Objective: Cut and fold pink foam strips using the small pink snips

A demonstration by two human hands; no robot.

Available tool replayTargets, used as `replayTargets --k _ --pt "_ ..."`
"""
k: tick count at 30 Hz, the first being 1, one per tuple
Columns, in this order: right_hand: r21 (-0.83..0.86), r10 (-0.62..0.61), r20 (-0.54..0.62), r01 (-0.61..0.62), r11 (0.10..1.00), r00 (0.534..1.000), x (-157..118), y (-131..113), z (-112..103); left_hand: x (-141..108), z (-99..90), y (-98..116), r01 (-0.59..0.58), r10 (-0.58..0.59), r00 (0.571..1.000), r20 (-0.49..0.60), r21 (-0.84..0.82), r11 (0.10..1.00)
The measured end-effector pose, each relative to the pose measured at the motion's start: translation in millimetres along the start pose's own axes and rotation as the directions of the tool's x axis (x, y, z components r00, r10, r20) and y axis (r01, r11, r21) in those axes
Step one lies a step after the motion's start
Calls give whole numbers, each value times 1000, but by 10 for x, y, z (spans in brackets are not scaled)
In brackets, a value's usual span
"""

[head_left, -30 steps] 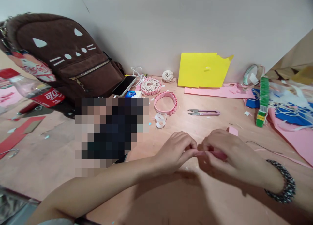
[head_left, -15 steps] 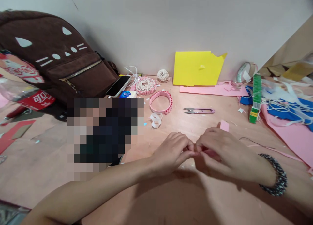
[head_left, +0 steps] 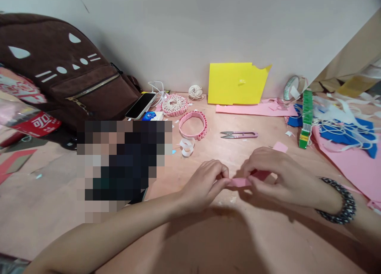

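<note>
A narrow pink strip stretches between my two hands, just above the table. My left hand pinches its left end between thumb and fingertips. Further along, my right hand is closed on the strip, and more pink material shows under its fingers. Beyond my hands lie thread snips with a light purple handle. Left of the snips sits a pink ring with small loops along its right side. A curled white strip rests in front of that ring.
At the back stand a yellow sheet, a ball of cord and a cord-wound pink ring. Leftward are a phone, a brown backpack and a cola bottle. Rightward lie a green packet and pink sheets.
My hands have moved apart, my right hand shifting rightward, so a length of the pink strip now shows between them. The view has shifted slightly.
</note>
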State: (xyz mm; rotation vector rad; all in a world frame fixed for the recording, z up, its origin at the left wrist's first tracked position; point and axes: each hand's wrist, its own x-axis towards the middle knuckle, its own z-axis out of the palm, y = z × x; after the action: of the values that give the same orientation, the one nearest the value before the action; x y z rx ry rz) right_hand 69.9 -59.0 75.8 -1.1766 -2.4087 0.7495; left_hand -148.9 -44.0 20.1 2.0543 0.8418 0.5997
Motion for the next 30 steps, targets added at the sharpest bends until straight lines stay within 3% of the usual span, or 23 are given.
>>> replayTargets --k 11,15,18,21,24,27,30 --pt "-303 84 76 -58 951 994 -33 175 -200 0 14 -4 71 -78 995 -67 -92 993" --pt "-421 129 28 -106 901 991 -84 366 -319 17 14 -9 134 -160 978 -135 -182 974" --pt "-433 110 -77 -133 892 991 -101 444 -371 26 6 -14 140 -157 981 -113 -150 979" --pt "-343 6 -139 -54 938 990 -73 355 -303 27 -2 -22 106 -109 992 -64 -49 993" --pt "-230 -106 -64 89 969 992 -16 160 -121 22 -3 -24 41 -39 999 -37 41 998" --pt "-144 -115 35 118 982 993 28 39 82 15 2 -16 -47 48 999 -9 104 993" --pt "-150 -79 58 87 985 995 42 56 218 8 3 -1 -77 81 996 -27 134 988"
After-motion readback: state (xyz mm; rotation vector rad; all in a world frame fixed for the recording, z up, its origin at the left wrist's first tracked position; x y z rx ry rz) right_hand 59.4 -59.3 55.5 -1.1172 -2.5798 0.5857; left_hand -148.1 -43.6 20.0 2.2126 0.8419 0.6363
